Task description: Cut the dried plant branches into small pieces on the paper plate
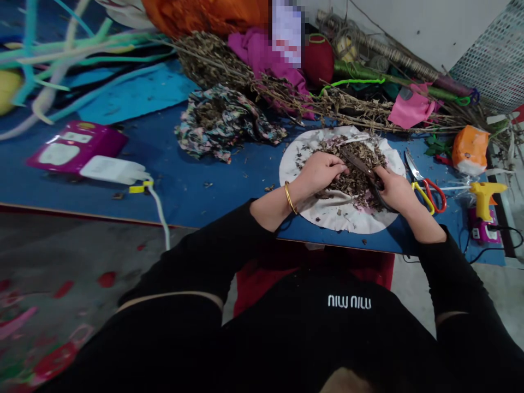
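Blue covered the surface (204, 199), with a pale wall (438, 24) behind its far right side. Near the front edge lay a roundish white cloth (291, 164), bearing a loose heap of dried plant bits (358, 185). The right hand (395, 190) had its grip around the handles of dark scissors (357, 161), whose blades pointed toward 11 o'clock over the heap. The left hand (321, 170), a gold bracelet (290, 197) at its wrist, had a narrow grip over the bits, its fingertips close together; I could not tell whether anything was pinched. From the white cloth, dried stems (352, 112) stretched across 12 o'clock, crumpled floral fabric (216, 134) lay toward 10, and red-and-yellow-handled scissors (428, 183) just beside it at 3, with a yellow glue gun (485, 194) farther out.
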`<state>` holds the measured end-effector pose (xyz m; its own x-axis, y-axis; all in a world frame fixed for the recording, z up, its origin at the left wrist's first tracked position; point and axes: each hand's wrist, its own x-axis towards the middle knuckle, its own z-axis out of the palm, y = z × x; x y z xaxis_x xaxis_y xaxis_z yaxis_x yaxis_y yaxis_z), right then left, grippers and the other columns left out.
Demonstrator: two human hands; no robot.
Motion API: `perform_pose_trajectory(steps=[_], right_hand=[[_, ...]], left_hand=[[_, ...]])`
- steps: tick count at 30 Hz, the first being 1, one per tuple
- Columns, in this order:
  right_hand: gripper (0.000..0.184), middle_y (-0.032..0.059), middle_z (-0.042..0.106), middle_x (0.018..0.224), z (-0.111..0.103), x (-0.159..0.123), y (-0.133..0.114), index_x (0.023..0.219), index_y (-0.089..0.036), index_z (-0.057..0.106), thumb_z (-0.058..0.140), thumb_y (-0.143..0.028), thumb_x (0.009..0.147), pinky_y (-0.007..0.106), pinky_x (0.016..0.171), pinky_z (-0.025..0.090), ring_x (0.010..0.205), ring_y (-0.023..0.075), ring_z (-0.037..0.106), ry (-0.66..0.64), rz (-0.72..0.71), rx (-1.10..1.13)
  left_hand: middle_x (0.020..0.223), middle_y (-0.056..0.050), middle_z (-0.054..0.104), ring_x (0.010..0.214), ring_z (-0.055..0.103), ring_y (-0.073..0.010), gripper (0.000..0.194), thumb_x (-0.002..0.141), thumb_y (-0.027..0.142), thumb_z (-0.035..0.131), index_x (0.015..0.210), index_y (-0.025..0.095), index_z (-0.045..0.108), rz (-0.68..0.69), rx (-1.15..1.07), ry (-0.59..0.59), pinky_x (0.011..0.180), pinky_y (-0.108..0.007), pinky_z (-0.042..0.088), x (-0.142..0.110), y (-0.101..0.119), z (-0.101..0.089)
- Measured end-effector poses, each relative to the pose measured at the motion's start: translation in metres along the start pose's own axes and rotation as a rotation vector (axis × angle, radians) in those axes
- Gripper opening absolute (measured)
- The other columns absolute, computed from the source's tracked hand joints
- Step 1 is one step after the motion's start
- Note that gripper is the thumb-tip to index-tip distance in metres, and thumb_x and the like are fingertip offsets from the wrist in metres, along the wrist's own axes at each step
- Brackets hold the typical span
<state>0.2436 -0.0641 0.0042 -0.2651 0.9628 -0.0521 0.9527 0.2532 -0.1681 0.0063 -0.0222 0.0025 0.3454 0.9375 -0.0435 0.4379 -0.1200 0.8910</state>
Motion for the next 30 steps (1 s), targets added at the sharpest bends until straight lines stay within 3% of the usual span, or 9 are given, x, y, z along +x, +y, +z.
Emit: perform_pose_trajectory(steps=[3, 8, 14, 20, 26, 30], right_hand=[[0.039, 0.0140, 0.071, 0.103, 0.000, 0.001, 0.000, 0.123, -0.020, 0.063, 0.049, -0.035, 0.090, 0.034, 0.065, 0.038, 0.082, 0.0272, 0.063, 0.000, 0.001, -0.022], [0.048, 0.0144, 0.071, 0.115, -0.005, -0.001, 0.000, 0.131, -0.020, 0.061, 0.050, -0.036, 0.087, 0.035, 0.068, 0.040, 0.088, 0.0290, 0.064, 0.028, 0.022, -0.024], [0.049, 0.0130, 0.071, 0.118, -0.008, -0.003, 0.001, 0.132, -0.021, 0.061, 0.050, -0.037, 0.087, 0.035, 0.070, 0.041, 0.092, 0.0289, 0.064, 0.022, 0.003, 0.026], [0.054, 0.0144, 0.070, 0.115, -0.003, -0.003, -0.001, 0.136, -0.019, 0.059, 0.051, -0.032, 0.083, 0.035, 0.068, 0.038, 0.088, 0.0282, 0.063, -0.001, -0.020, -0.008], [0.050, 0.0149, 0.070, 0.115, -0.003, -0.003, -0.001, 0.134, -0.019, 0.059, 0.050, -0.037, 0.088, 0.034, 0.066, 0.036, 0.086, 0.0270, 0.062, 0.029, -0.025, 0.008], [0.047, 0.0148, 0.070, 0.111, -0.002, -0.003, 0.000, 0.130, -0.019, 0.060, 0.049, -0.034, 0.088, 0.034, 0.066, 0.035, 0.084, 0.0264, 0.062, 0.020, -0.029, -0.009]], left_hand=[[0.055, -0.003, 0.062, 0.052, 0.053, -0.0122, 0.037, 0.089, 0.021, 0.059, 0.052, 0.020, 0.059, -0.050, -0.018, -0.018, 0.059, -0.030, 0.042, -0.001, 0.003, -0.001], [0.078, -0.008, 0.075, 0.052, 0.051, -0.0100, 0.035, 0.089, 0.027, 0.060, 0.055, 0.018, 0.060, -0.075, -0.079, -0.006, 0.056, -0.029, 0.039, 0.002, -0.004, 0.000], [0.068, -0.005, 0.070, 0.058, 0.053, -0.0117, 0.027, 0.088, 0.029, 0.060, 0.068, 0.016, 0.071, -0.061, -0.101, -0.008, 0.057, -0.027, 0.037, 0.004, -0.011, 0.004], [0.062, -0.004, 0.066, 0.057, 0.052, -0.0120, 0.032, 0.087, 0.037, 0.066, 0.063, 0.017, 0.070, -0.033, -0.139, -0.025, 0.058, -0.027, 0.039, 0.005, -0.012, 0.008], [0.065, -0.004, 0.069, 0.053, 0.049, -0.0111, 0.023, 0.088, 0.031, 0.062, 0.078, 0.017, 0.078, -0.043, -0.170, -0.032, 0.054, -0.027, 0.036, 0.004, -0.013, 0.008], [0.067, -0.005, 0.070, 0.054, 0.051, -0.0102, 0.027, 0.088, 0.028, 0.061, 0.068, 0.015, 0.073, -0.060, -0.151, -0.058, 0.056, -0.027, 0.036, 0.003, -0.009, 0.007]])
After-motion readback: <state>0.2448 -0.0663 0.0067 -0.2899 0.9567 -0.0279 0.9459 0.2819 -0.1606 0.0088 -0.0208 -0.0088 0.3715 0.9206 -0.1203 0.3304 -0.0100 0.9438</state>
